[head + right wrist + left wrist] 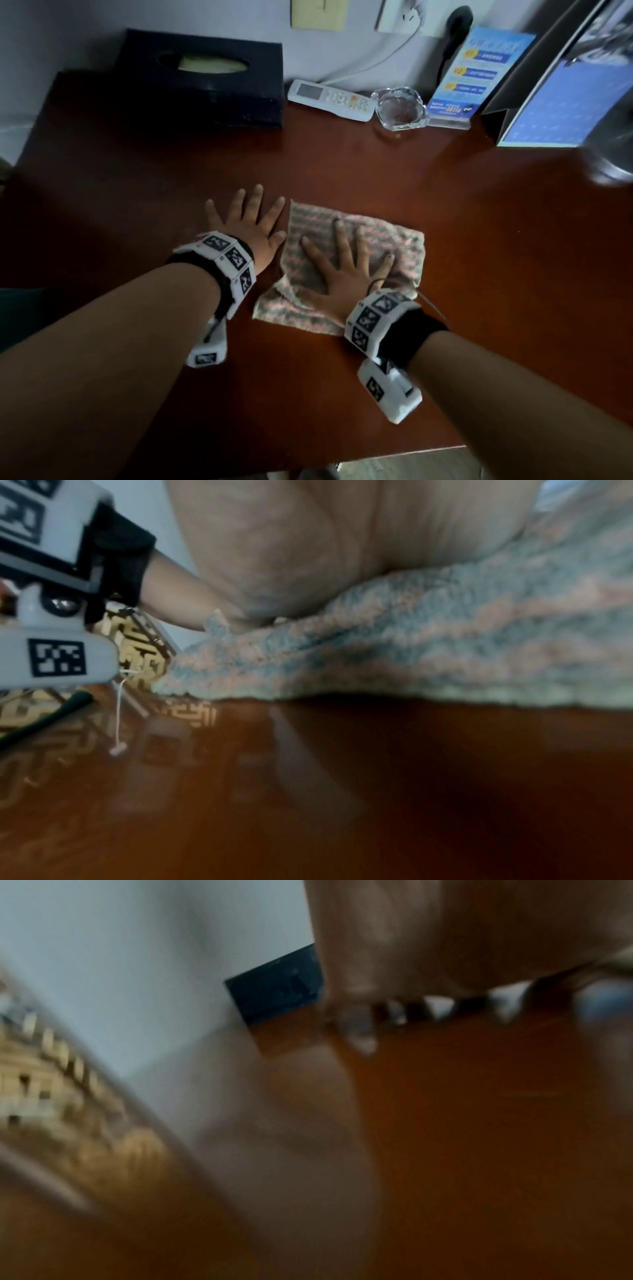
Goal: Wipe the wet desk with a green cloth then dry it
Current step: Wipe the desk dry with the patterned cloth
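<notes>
Striped green-and-pink terry, the cloth [346,246] is lying flat near the middle of the desk [479,240], its long axis running from the near left corner toward the far right. The right hand [346,274] is pressing down on it with fingers straight and spread. The left hand [253,229] is resting flat on the bare wood just beside the cloth's left edge, fingers splayed. The reddish-brown wood is gleaming. Along the wall a dark tissue box [209,78], a remote [330,99], a glass ashtray [400,109] and a blue sign [479,72] are standing.
</notes>
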`<state>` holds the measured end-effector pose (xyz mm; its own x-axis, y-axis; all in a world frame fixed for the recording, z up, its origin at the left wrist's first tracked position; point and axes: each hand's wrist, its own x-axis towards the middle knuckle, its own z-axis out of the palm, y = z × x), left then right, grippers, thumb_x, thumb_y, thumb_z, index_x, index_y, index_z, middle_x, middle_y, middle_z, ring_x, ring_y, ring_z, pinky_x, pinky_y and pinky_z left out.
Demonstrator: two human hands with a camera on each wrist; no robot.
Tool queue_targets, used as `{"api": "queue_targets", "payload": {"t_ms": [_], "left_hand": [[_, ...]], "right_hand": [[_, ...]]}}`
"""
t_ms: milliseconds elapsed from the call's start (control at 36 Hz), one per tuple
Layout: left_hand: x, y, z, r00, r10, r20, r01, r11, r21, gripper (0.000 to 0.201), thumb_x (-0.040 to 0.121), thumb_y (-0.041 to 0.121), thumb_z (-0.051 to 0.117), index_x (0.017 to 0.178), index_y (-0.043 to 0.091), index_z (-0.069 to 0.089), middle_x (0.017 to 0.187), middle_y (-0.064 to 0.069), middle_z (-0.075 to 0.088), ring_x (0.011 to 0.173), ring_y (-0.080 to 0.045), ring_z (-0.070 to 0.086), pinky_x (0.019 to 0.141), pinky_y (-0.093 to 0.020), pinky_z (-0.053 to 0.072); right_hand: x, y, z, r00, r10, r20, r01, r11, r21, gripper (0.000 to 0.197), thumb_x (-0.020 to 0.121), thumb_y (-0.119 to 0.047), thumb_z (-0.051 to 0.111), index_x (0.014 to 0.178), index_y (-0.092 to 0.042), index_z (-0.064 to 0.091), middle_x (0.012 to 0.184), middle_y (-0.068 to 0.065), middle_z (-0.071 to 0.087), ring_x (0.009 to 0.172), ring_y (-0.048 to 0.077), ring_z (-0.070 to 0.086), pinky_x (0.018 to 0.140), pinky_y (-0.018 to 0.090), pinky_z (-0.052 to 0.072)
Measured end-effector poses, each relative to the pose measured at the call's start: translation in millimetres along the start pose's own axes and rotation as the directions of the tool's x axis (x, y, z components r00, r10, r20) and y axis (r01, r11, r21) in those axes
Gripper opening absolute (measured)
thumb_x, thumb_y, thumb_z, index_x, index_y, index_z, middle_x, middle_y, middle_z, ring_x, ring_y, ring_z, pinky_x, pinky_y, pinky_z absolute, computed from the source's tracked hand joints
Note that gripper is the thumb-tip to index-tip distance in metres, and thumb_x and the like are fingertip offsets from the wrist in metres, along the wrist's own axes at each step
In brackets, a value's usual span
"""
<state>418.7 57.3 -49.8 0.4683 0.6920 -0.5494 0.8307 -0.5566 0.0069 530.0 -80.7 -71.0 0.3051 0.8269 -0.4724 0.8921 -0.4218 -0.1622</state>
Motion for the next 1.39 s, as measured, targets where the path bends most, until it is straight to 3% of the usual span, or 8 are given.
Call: {"api": "queue_targets", "payload": {"t_ms": [111, 222, 278, 472, 639, 889, 1139, 1389], "left_hand": [[-36.9, 31.8, 0.7, 0.956, 0.059, -0.286, -0.112, 0.979, -0.170, 0.056, 0.101, 0.030, 0.025, 0.151, 0.023, 0.002, 0.157, -0.005, -0.015, 0.145, -0.024, -0.012, 0.116, -0.050, -0.001], [-65.5, 81.7, 20.8, 0.903, 0.288, -0.318, -0.389, 0.863, -0.323, 0.060, 0.099, 0.018, 0.033, 0.151, 0.020, 0.002, 0.158, -0.003, -0.013, 0.145, -0.021, -0.007, 0.118, -0.037, 0.002], [-67.6, 97.6, 32.8, 0.911, 0.331, -0.246, -0.403, 0.841, -0.361, 0.059, 0.101, 0.026, 0.031, 0.151, 0.024, 0.000, 0.158, 0.000, -0.015, 0.145, -0.020, -0.005, 0.118, -0.038, 0.005], [-53.3, 55.0, 61.2, 0.966, 0.257, -0.006, -0.256, 0.957, -0.134, 0.071, 0.090, 0.069, 0.019, 0.141, 0.045, -0.023, 0.146, 0.002, -0.042, 0.135, -0.020, -0.037, 0.111, -0.050, -0.018], [-40.7, -48.6, 49.1, 0.992, -0.129, 0.002, 0.127, 0.973, -0.190, 0.099, 0.069, 0.087, 0.035, 0.140, 0.049, -0.022, 0.151, -0.001, -0.034, 0.140, -0.030, -0.027, 0.114, -0.053, -0.008], [-5.0, -121.1, 5.9, 0.926, -0.373, 0.056, 0.372, 0.876, -0.306, 0.126, 0.043, 0.096, 0.039, 0.140, 0.047, -0.025, 0.150, -0.007, -0.036, 0.138, -0.039, -0.026, 0.112, -0.060, -0.003], [0.0, -31.5, 11.0, 0.998, -0.059, 0.035, 0.062, 0.991, -0.118, 0.125, 0.051, 0.095, 0.042, 0.137, 0.043, -0.032, 0.144, -0.010, -0.044, 0.133, -0.040, -0.035, 0.109, -0.063, -0.007], [-19.2, 97.5, 27.0, 0.977, 0.211, 0.019, -0.210, 0.977, -0.027, 0.128, 0.056, 0.091, 0.046, 0.142, 0.033, -0.029, 0.142, -0.016, -0.046, 0.129, -0.042, -0.040, 0.105, -0.064, -0.015]], "right_hand": [[-10.6, 4.7, -1.4, 0.997, -0.024, 0.071, 0.014, 0.990, 0.138, 0.077, 0.084, -0.060, 0.052, 0.143, -0.058, 0.003, 0.156, -0.013, -0.024, 0.143, 0.023, -0.026, 0.104, 0.066, -0.018], [-27.9, 24.1, -25.3, 0.983, 0.066, -0.174, 0.052, 0.798, 0.600, 0.049, 0.078, -0.021, 0.049, 0.126, -0.025, 0.060, 0.135, -0.002, 0.052, 0.119, 0.025, 0.053, 0.101, 0.054, 0.041], [-43.6, 38.6, -31.5, 0.945, 0.192, -0.264, 0.018, 0.777, 0.629, 0.040, 0.082, -0.006, 0.052, 0.117, -0.019, 0.066, 0.117, -0.002, 0.060, 0.103, 0.019, 0.060, 0.094, 0.041, 0.050], [-65.0, 75.4, -28.1, 0.935, 0.333, -0.123, -0.311, 0.936, 0.167, 0.051, 0.092, -0.048, 0.049, 0.141, -0.041, 0.036, 0.156, -0.011, 0.021, 0.138, 0.016, 0.031, 0.110, 0.044, 0.024], [-69.1, 75.5, -22.9, 0.943, 0.332, -0.028, -0.330, 0.943, 0.047, 0.073, 0.085, -0.066, 0.047, 0.147, -0.044, 0.016, 0.160, -0.009, 0.005, 0.145, 0.015, 0.015, 0.115, 0.056, 0.006], [-70.6, 75.7, -22.8, 0.951, 0.309, -0.013, -0.310, 0.951, -0.025, 0.083, 0.080, -0.075, 0.043, 0.148, -0.045, 0.007, 0.160, -0.010, -0.002, 0.146, 0.012, 0.009, 0.114, 0.058, 0.006], [-71.6, 75.0, -24.7, 0.957, 0.290, -0.024, -0.291, 0.956, -0.041, 0.082, 0.080, -0.076, 0.039, 0.148, -0.044, 0.006, 0.160, -0.009, -0.001, 0.146, 0.012, 0.010, 0.115, 0.058, 0.005], [-71.4, 82.4, -30.2, 0.971, 0.240, -0.006, -0.240, 0.970, -0.027, 0.067, 0.087, -0.062, 0.043, 0.146, -0.048, 0.015, 0.160, -0.010, 0.006, 0.144, 0.013, 0.016, 0.114, 0.058, 0.001]]}}
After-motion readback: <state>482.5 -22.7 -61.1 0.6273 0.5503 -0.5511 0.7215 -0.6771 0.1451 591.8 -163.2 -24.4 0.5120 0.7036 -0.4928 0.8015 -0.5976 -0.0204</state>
